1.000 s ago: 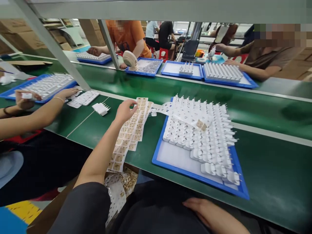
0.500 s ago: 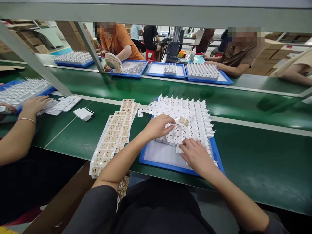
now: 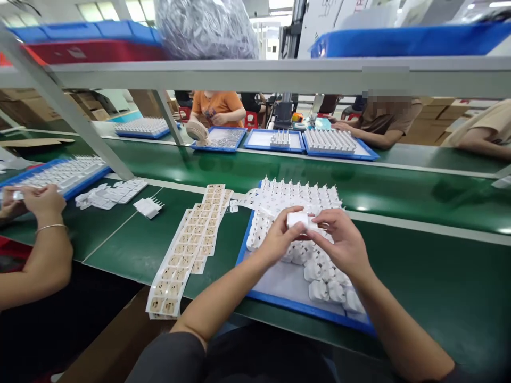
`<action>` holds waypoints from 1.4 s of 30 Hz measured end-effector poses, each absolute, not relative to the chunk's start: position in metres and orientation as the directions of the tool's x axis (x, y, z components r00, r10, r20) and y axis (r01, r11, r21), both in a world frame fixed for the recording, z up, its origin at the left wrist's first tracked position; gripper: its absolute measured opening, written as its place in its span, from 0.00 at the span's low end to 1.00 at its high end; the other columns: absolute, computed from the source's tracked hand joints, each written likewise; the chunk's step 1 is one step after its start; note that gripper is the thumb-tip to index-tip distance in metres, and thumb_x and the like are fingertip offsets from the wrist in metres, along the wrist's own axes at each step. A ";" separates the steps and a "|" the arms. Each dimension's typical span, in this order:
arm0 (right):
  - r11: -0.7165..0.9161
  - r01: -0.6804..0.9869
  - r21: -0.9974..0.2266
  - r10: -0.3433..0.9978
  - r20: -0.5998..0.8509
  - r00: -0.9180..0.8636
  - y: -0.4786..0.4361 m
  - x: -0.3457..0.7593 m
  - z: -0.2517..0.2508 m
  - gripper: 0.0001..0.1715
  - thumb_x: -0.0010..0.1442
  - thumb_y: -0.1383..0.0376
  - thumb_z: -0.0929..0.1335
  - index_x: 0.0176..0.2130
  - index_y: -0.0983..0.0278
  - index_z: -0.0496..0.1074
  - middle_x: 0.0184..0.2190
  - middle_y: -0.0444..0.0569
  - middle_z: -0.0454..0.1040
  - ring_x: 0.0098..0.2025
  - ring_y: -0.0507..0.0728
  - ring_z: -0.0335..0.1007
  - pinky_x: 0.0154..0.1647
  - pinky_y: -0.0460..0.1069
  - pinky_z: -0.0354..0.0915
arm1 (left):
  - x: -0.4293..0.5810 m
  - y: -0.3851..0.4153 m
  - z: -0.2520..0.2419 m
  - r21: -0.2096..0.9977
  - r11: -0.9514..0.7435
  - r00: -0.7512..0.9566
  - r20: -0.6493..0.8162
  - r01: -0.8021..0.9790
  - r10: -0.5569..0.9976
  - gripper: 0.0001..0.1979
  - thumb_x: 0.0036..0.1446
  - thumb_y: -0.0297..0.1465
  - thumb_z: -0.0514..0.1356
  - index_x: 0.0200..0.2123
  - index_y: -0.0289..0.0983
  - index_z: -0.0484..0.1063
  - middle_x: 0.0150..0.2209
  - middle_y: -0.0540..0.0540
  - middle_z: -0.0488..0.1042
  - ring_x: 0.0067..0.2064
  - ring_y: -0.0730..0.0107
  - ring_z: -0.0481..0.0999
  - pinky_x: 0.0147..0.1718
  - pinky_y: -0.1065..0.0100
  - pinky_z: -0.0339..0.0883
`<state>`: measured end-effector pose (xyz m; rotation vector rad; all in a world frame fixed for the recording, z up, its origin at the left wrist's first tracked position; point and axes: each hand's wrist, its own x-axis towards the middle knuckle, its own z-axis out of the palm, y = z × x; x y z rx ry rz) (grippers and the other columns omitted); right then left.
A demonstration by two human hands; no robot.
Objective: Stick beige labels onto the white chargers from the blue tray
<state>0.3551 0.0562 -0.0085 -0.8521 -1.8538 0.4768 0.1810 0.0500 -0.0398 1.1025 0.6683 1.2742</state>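
My left hand (image 3: 279, 234) grips a small white plastic plug housing (image 3: 297, 218) from its left side, thumb in front. My right hand (image 3: 341, 239) pinches the same piece at its right end. Both hands are raised over a blue-rimmed tray (image 3: 295, 305), which holds rows of similar white pieces (image 3: 301, 190), several with thin prongs pointing up. A punched white strip (image 3: 259, 199) lies across the pieces behind my hands. To the left, overlapping sheets of tan stickers (image 3: 183, 247) rest on the green bench. My fingers hide part of the held piece.
Left of the sheets lie a pronged white piece (image 3: 149, 207) and a pile of flat white parts (image 3: 114, 194). A co-worker's arm (image 3: 48, 229) works at another tray (image 3: 72, 178). A shelf beam (image 3: 255, 74) crosses above; more trays stand behind.
My left hand has let go of the strip with two tan stickers and now holds the white piece. My right hand has risen from the tray's front. The view has tilted up.
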 end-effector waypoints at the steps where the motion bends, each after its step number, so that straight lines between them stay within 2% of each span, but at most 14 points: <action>1: 0.679 0.333 -0.655 0.734 0.615 -0.288 0.065 0.355 -0.009 0.09 0.64 0.57 0.72 0.44 0.56 0.75 0.43 0.51 0.73 0.48 0.61 0.75 0.45 0.55 0.77 | 0.188 0.054 -0.039 0.899 -0.118 0.144 0.195 -0.423 0.970 0.31 0.56 0.54 0.65 0.53 0.40 0.66 0.54 0.39 0.75 0.47 0.62 0.79 0.47 0.61 0.74; 4: 0.699 0.366 -0.614 0.711 0.543 -0.447 0.096 0.369 -0.010 0.13 0.67 0.54 0.69 0.48 0.56 0.76 0.47 0.52 0.77 0.51 0.62 0.76 0.52 0.58 0.76 | 0.192 0.070 -0.029 0.914 -0.230 -0.027 0.234 -0.335 0.972 0.16 0.62 0.43 0.61 0.46 0.39 0.67 0.51 0.41 0.78 0.46 0.65 0.79 0.46 0.64 0.73; 6: 0.691 0.420 -0.588 0.715 0.469 -0.518 0.117 0.384 -0.012 0.17 0.68 0.51 0.67 0.50 0.56 0.76 0.50 0.53 0.78 0.53 0.63 0.76 0.54 0.60 0.75 | 0.181 0.082 -0.020 0.967 -0.228 -0.067 0.221 -0.114 0.973 0.11 0.59 0.37 0.61 0.44 0.40 0.69 0.42 0.46 0.80 0.41 0.66 0.79 0.42 0.66 0.72; 10: 0.684 0.549 -0.480 0.728 0.399 -0.558 0.142 0.401 -0.024 0.20 0.68 0.48 0.65 0.51 0.56 0.76 0.55 0.55 0.76 0.58 0.67 0.73 0.59 0.64 0.71 | 0.146 0.097 -0.005 0.925 -0.135 0.127 0.096 0.354 0.987 0.10 0.52 0.33 0.61 0.39 0.40 0.74 0.33 0.51 0.78 0.32 0.68 0.76 0.33 0.69 0.69; 16: 0.653 0.671 -0.351 0.756 0.342 -0.558 0.149 0.384 -0.058 0.31 0.70 0.46 0.62 0.65 0.56 0.65 0.69 0.60 0.62 0.70 0.70 0.60 0.64 0.70 0.64 | 0.124 0.108 -0.005 0.862 -0.052 0.345 -0.145 0.504 0.927 0.14 0.51 0.36 0.61 0.42 0.41 0.75 0.32 0.50 0.78 0.29 0.67 0.78 0.26 0.71 0.66; 19: 0.617 0.725 -0.305 0.785 0.294 -0.545 0.152 0.378 -0.069 0.36 0.69 0.45 0.62 0.68 0.57 0.60 0.66 0.60 0.67 0.70 0.72 0.60 0.67 0.76 0.54 | 0.127 0.115 -0.011 0.806 -0.085 0.406 -0.202 0.586 0.891 0.18 0.52 0.38 0.62 0.46 0.43 0.75 0.28 0.52 0.76 0.29 0.66 0.78 0.28 0.71 0.66; 22: 0.591 0.705 -0.392 0.807 0.278 -0.521 0.153 0.376 -0.072 0.33 0.69 0.46 0.62 0.66 0.57 0.63 0.60 0.59 0.74 0.64 0.71 0.68 0.64 0.74 0.62 | 0.130 0.122 -0.016 0.787 -0.078 0.423 -0.242 0.612 0.873 0.19 0.53 0.38 0.62 0.48 0.44 0.74 0.27 0.53 0.75 0.30 0.65 0.79 0.29 0.70 0.66; 25: 0.515 0.613 -0.599 0.852 0.278 -0.444 0.152 0.377 -0.067 0.30 0.67 0.47 0.65 0.63 0.56 0.66 0.52 0.57 0.78 0.55 0.68 0.76 0.49 0.62 0.75 | 0.129 0.122 -0.016 0.786 -0.085 0.438 -0.248 0.612 0.864 0.19 0.53 0.39 0.62 0.48 0.44 0.74 0.31 0.51 0.78 0.30 0.66 0.79 0.30 0.70 0.67; 29: 0.361 0.363 -0.859 0.913 0.247 -0.323 0.152 0.380 -0.061 0.33 0.60 0.48 0.72 0.60 0.58 0.69 0.41 0.50 0.74 0.44 0.62 0.79 0.44 0.55 0.76 | 0.123 0.119 -0.010 0.830 -0.135 0.512 -0.197 0.541 0.836 0.17 0.53 0.37 0.61 0.46 0.44 0.75 0.43 0.49 0.80 0.33 0.68 0.79 0.33 0.70 0.69; 32: 0.227 0.195 -0.954 0.944 0.167 -0.283 0.150 0.384 -0.057 0.37 0.57 0.50 0.75 0.61 0.57 0.67 0.43 0.50 0.73 0.44 0.60 0.78 0.42 0.55 0.76 | 0.119 0.118 -0.004 0.875 -0.167 0.567 -0.139 0.453 0.812 0.16 0.53 0.33 0.59 0.45 0.42 0.77 0.47 0.48 0.80 0.39 0.66 0.78 0.38 0.69 0.71; 35: 0.207 0.176 -0.962 0.947 0.152 -0.284 0.146 0.385 -0.053 0.38 0.58 0.50 0.74 0.62 0.56 0.65 0.50 0.54 0.74 0.48 0.61 0.78 0.44 0.55 0.76 | 0.118 0.117 -0.001 0.914 -0.193 0.584 -0.058 0.358 0.809 0.19 0.53 0.32 0.58 0.49 0.43 0.78 0.54 0.48 0.78 0.52 0.59 0.77 0.50 0.64 0.70; 38: 0.311 0.251 -0.917 0.932 0.242 -0.270 0.137 0.382 -0.047 0.38 0.62 0.50 0.72 0.66 0.53 0.62 0.58 0.56 0.72 0.57 0.64 0.73 0.50 0.57 0.76 | 0.122 0.116 -0.001 0.951 -0.171 0.595 -0.017 0.258 0.803 0.26 0.52 0.31 0.59 0.56 0.46 0.76 0.64 0.50 0.72 0.67 0.54 0.66 0.66 0.58 0.59; 40: 0.459 0.367 -0.809 0.888 0.402 -0.224 0.131 0.379 -0.042 0.36 0.65 0.52 0.71 0.67 0.52 0.60 0.62 0.56 0.69 0.64 0.65 0.67 0.57 0.61 0.72 | 0.126 0.116 -0.005 0.968 -0.155 0.595 0.008 0.197 0.804 0.31 0.51 0.31 0.59 0.60 0.47 0.73 0.67 0.51 0.67 0.71 0.54 0.60 0.70 0.55 0.51; 42: 0.605 0.525 -0.598 0.767 0.613 -0.186 0.127 0.377 -0.038 0.29 0.66 0.56 0.70 0.64 0.53 0.65 0.64 0.56 0.66 0.67 0.67 0.62 0.65 0.67 0.64 | 0.130 0.116 -0.009 0.977 -0.160 0.581 0.050 0.140 0.812 0.34 0.51 0.30 0.59 0.63 0.48 0.70 0.69 0.52 0.64 0.73 0.53 0.56 0.71 0.52 0.48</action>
